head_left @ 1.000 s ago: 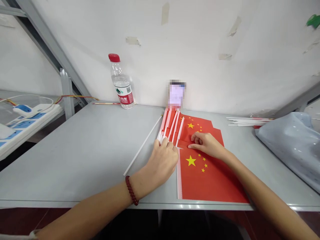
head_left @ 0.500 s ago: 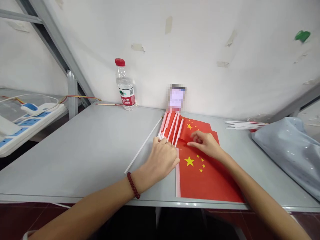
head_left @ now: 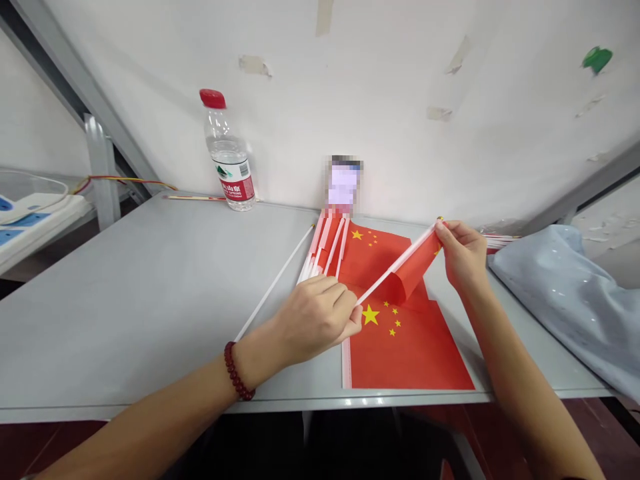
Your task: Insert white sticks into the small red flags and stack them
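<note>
My left hand (head_left: 320, 317), closed, grips the lower ends of several white flag sticks (head_left: 334, 248) beside the spread red flags. My right hand (head_left: 464, 257) pinches the upper end of one flag (head_left: 417, 267), whose white stick slants down to my left fist. Its red cloth hangs partly curled. Under it lie red flags with yellow stars (head_left: 410, 353), the lowest one flat near the table's front edge. A loose white stick (head_left: 275, 281) with a gold tip lies left of my left hand, its lower end reaching my wrist.
A water bottle (head_left: 233, 163) stands at the back left, and a phone (head_left: 343, 185) leans on the wall. At the right are a pale blue bag (head_left: 565, 287) and more sticks (head_left: 503, 241). A power strip (head_left: 45, 220) is at the far left of the grey table (head_left: 125, 307).
My right hand has taken hold of one flag's upper end and pulled it out to the right. My left hand still holds the sticks. The camera view has shifted slightly.
</note>
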The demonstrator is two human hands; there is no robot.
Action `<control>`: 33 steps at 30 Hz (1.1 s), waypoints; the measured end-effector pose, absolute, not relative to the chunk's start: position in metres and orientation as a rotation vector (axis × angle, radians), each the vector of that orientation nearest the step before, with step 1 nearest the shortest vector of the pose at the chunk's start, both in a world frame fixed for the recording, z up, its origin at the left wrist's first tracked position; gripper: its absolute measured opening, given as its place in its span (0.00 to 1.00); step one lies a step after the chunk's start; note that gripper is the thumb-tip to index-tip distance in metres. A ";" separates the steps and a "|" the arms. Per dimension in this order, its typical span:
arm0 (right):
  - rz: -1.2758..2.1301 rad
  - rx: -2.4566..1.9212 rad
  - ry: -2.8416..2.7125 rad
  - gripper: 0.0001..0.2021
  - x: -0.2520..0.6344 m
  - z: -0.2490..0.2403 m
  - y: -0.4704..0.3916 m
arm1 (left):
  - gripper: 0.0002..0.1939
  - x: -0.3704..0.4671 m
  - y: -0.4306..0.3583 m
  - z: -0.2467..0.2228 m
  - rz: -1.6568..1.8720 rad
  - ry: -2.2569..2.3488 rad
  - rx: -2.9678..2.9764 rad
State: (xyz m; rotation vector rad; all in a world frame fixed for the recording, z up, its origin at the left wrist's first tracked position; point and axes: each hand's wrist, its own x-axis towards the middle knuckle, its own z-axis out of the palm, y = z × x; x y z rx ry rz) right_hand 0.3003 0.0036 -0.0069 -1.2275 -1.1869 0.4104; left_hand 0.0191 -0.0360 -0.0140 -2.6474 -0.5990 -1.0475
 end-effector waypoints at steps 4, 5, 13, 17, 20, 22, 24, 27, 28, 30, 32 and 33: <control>0.582 -1.225 -1.044 0.12 0.303 0.000 0.000 | 0.09 0.016 -0.039 -0.012 -1.111 -0.623 -2.901; 0.603 -1.238 -1.012 0.12 0.304 0.002 0.000 | 0.08 0.016 -0.040 -0.012 -1.118 -0.628 -2.977; 0.690 -1.285 -0.879 0.16 0.308 0.009 -0.005 | 0.09 0.017 -0.039 -0.010 -1.077 -0.689 -3.141; 0.747 -1.363 -0.851 0.17 0.302 0.013 -0.009 | 0.07 0.016 -0.045 -0.005 -1.231 -0.456 -3.253; 0.769 -1.381 -0.880 0.17 0.298 0.012 -0.011 | 0.11 0.017 -0.051 0.001 -1.300 -0.318 -3.326; 0.782 -1.385 -0.895 0.16 0.292 0.008 -0.010 | 0.12 0.016 -0.051 0.002 -1.230 -0.265 -3.352; 0.815 -1.387 -0.909 0.14 0.283 0.003 -0.010 | 0.10 0.015 -0.048 0.000 -1.169 -0.280 -3.287; 0.993 -1.373 -1.014 0.12 0.259 -0.004 -0.013 | 0.11 0.013 -0.039 -0.006 -1.183 -0.404 -3.094; 1.071 -1.360 -1.101 0.12 0.249 -0.006 -0.016 | 0.13 0.013 -0.036 -0.007 -1.168 -0.463 -3.057; 1.171 -1.345 -1.302 0.14 0.231 -0.007 -0.024 | 0.22 0.013 -0.034 -0.008 -1.070 -0.545 -3.064; 1.224 -1.276 -1.476 0.15 0.221 -0.005 -0.033 | 0.29 0.015 -0.034 -0.007 -0.928 -0.534 -3.131; 1.246 -1.229 -1.547 0.16 0.218 -0.004 -0.037 | 0.31 0.016 -0.036 -0.007 -0.872 -0.505 -3.173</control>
